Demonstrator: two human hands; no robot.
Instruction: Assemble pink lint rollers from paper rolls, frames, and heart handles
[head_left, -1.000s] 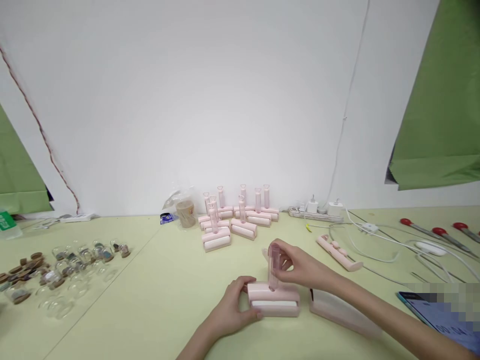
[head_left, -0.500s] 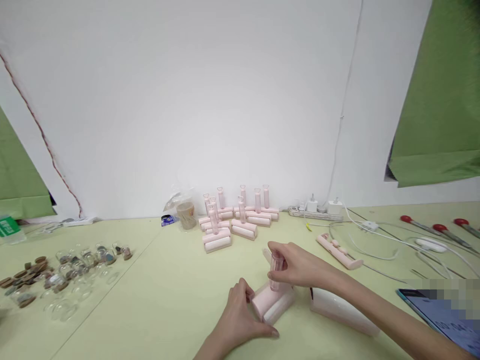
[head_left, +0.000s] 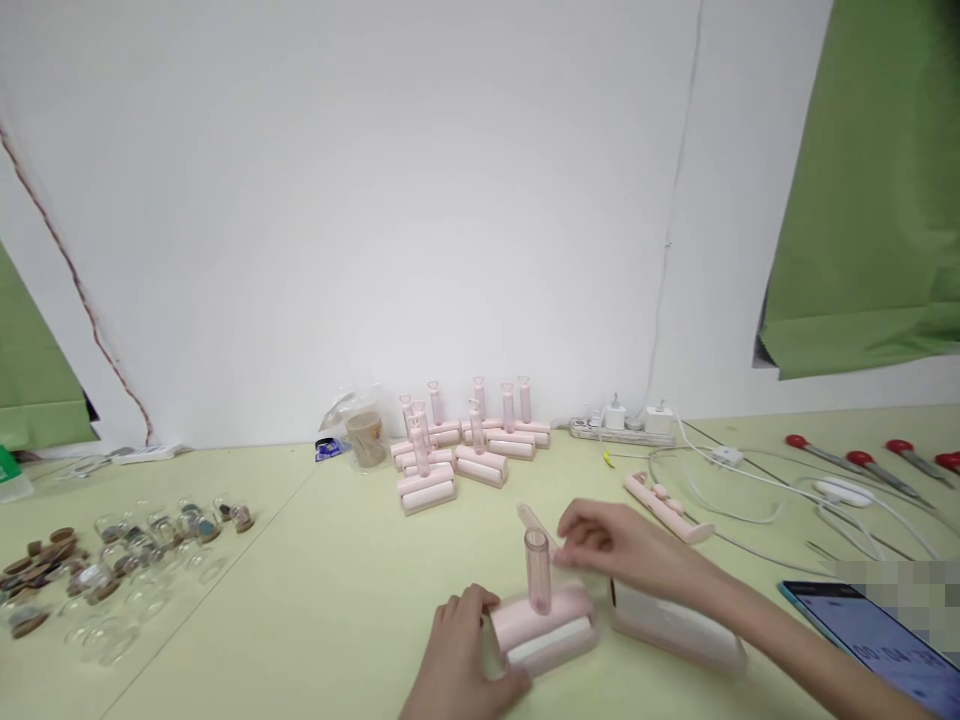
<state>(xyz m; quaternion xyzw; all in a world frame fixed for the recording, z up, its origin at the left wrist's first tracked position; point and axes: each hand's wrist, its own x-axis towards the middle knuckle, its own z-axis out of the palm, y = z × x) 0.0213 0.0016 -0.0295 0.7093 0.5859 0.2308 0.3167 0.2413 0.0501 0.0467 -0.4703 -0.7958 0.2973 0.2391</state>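
A pink lint roller (head_left: 544, 618) with a white roll lies on the table, its clear pink hollow handle (head_left: 538, 570) standing up with an open top. My left hand (head_left: 469, 655) grips the roller's left end, fingers behind and thumb in front. Just behind the handle lies a slim pale pink piece (head_left: 531, 517). My right hand (head_left: 622, 545) has its fingers curled and pinched at the near end of that piece, slightly blurred. Under my right forearm lies a larger white roll (head_left: 675, 625), partly hidden.
Several finished-looking pink lint rollers (head_left: 427, 487) stand near the wall. A pink roller part (head_left: 667, 508), cables and a power strip (head_left: 622, 433) lie at right, with red-handled tools (head_left: 889, 472) and a phone (head_left: 862, 640). Small glass domes (head_left: 142, 545) and a bagged cup (head_left: 366, 440) are leftward.
My right hand has let go of the upright handle and moved right to the slim pink piece. My left hand still holds the roller, which has turned slightly. The view has shifted a little.
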